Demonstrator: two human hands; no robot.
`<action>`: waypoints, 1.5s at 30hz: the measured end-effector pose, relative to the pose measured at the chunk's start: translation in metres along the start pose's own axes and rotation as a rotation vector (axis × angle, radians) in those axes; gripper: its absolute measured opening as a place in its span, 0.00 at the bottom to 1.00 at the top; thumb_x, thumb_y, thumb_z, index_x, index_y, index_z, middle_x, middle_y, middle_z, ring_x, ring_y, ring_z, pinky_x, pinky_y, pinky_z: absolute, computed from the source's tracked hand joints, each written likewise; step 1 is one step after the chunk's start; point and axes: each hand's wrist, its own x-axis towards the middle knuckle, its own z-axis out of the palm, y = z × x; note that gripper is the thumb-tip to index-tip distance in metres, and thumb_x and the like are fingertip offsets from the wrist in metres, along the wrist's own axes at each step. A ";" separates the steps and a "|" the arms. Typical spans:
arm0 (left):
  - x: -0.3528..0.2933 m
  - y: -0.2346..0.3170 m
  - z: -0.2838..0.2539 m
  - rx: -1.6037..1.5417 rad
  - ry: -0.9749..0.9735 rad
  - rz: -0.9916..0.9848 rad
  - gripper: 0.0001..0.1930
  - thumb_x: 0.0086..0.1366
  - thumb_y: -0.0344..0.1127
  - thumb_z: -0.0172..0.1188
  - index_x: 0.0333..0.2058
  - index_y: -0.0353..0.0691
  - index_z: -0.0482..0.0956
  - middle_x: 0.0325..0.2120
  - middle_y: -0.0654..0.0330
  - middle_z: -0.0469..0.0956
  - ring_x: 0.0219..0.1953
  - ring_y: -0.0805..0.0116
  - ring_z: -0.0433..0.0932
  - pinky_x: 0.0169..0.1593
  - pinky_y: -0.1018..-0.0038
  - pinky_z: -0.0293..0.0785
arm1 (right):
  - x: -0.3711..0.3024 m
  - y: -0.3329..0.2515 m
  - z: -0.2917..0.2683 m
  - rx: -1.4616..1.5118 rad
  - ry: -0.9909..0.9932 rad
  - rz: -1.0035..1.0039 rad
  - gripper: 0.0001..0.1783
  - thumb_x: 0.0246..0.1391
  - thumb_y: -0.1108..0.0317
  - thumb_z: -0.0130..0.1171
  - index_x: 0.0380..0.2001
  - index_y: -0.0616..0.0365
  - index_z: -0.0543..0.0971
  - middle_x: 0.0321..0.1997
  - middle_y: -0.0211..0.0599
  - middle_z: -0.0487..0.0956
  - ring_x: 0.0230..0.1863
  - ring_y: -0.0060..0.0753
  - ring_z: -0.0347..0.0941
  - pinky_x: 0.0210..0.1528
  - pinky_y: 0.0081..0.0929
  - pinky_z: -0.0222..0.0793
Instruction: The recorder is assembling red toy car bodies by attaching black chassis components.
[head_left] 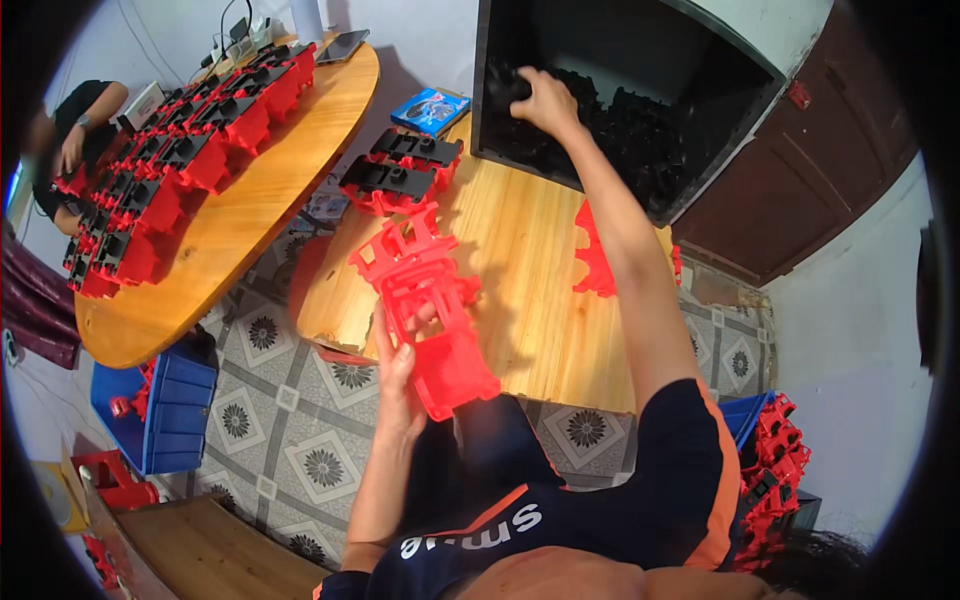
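Observation:
My left hand [400,375] holds a red plastic toy-like frame [435,320] with cut-out openings, tilted above the wooden table's near edge. My right hand [548,104] reaches over the left side of a large black bin [484,110]. Its fingers are closed on a small black plastic part [519,87], whose shape is hard to make out against the dark bin. More black parts [640,125] lie heaped in the bin. Just beyond the left hand's frame stand red frames with black plates [392,178] fitted on top. Another red frame [594,255] lies partly hidden behind my right forearm.
A blue box [431,110] lies at the table's [530,320] back. On the left, an oval table [235,235] bears rows of red-and-black assemblies [180,150]; another person's hand [72,150] is beside them. Blue crates [180,415] with red parts stand low at left and right.

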 end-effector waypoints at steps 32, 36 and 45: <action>0.008 -0.029 -0.020 0.133 -0.119 0.177 0.47 0.61 0.43 0.62 0.71 0.50 0.39 0.62 0.49 0.61 0.65 0.54 0.62 0.64 0.56 0.62 | -0.404 -0.030 -0.124 0.151 0.038 0.046 0.38 0.36 0.54 0.74 0.54 0.55 0.76 0.56 0.40 0.74 0.59 0.46 0.66 0.61 0.41 0.59; 0.001 -0.029 -0.007 0.140 -0.145 0.218 0.50 0.58 0.46 0.66 0.71 0.50 0.40 0.61 0.48 0.63 0.63 0.55 0.63 0.63 0.56 0.64 | -0.421 -0.026 -0.118 0.179 -0.190 0.111 0.39 0.38 0.55 0.73 0.56 0.57 0.73 0.54 0.45 0.73 0.56 0.50 0.67 0.59 0.40 0.61; -0.042 -0.025 -0.007 0.221 -0.103 0.161 0.56 0.53 0.49 0.72 0.71 0.50 0.40 0.59 0.47 0.62 0.59 0.54 0.69 0.58 0.58 0.71 | -0.430 -0.068 -0.129 -0.255 -0.051 -0.314 0.17 0.48 0.70 0.57 0.44 0.57 0.79 0.49 0.40 0.75 0.50 0.40 0.71 0.52 0.41 0.66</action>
